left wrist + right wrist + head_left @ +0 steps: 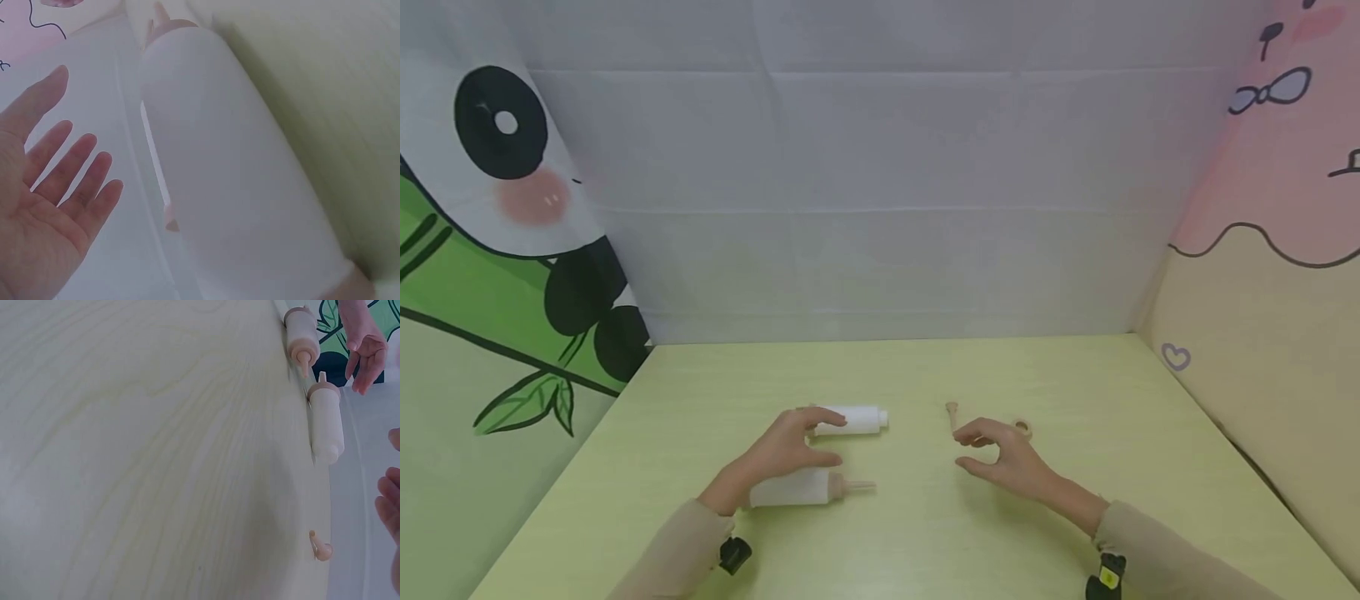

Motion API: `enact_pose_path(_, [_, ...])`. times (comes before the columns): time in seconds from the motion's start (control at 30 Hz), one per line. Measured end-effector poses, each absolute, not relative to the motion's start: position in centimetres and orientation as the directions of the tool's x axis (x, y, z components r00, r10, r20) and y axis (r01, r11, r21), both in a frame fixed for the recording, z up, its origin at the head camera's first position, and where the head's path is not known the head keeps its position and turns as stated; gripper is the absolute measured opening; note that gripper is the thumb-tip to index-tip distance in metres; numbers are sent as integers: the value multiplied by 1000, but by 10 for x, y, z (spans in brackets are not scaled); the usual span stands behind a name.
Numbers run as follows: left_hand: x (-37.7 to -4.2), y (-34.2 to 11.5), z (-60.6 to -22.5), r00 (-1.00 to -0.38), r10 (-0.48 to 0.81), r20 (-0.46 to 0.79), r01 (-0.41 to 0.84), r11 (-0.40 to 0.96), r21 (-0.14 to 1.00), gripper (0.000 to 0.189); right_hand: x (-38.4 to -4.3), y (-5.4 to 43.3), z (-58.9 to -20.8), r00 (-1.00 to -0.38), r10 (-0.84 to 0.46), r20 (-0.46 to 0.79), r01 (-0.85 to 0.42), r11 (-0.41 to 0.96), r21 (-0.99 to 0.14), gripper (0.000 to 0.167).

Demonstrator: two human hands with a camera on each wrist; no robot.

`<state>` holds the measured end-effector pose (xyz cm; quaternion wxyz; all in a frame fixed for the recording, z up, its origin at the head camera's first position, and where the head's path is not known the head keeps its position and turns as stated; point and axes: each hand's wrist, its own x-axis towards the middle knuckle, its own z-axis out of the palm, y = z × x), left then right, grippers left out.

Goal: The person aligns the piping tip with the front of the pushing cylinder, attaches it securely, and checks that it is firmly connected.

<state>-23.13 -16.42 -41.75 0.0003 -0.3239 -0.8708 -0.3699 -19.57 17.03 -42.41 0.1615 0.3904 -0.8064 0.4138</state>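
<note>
Two white squeeze bottles lie on their sides on the table. The nearer bottle (793, 487) has a beige cap and a thin nozzle facing right; it looms large in the left wrist view. Behind it, the farther bottle (852, 420) has a narrow white end at the right. My left hand (790, 442) hovers at the bottles, fingers spread, its index finger overlapping the farther one. A small beige flared-top piece (952, 410), resembling a nozzle, is just beyond the fingertips of my right hand (1011, 462), whose fingers are relaxed and hold nothing. A beige ring (1022, 427) lies partly hidden behind that hand.
The pale wood-grain table (917, 542) meets a white cloth backdrop (887, 192) at the back. Printed cartoon panels stand along the left (535, 333) and right (1262, 333) sides. Straps with small black devices are on both wrists.
</note>
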Motion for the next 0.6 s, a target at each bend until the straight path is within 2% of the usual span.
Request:
enact_pose_path(0.2, [-245,-132,-416,-773,569,280,581,459,672,42,-198,177,-422,-661,-486,572,-750,383,-540,28])
enact_pose_path(0.3, [-251,-117,-415,-783,547,295,575,457,679,40,-202,181,-425,-677,-476,561,-735,404,-544,28])
enact_pose_path(0.6, [-263,-77,-414,-795,510,328,571,448,687,39,-228,206,-460,-738,-441,510,-674,453,-583,28])
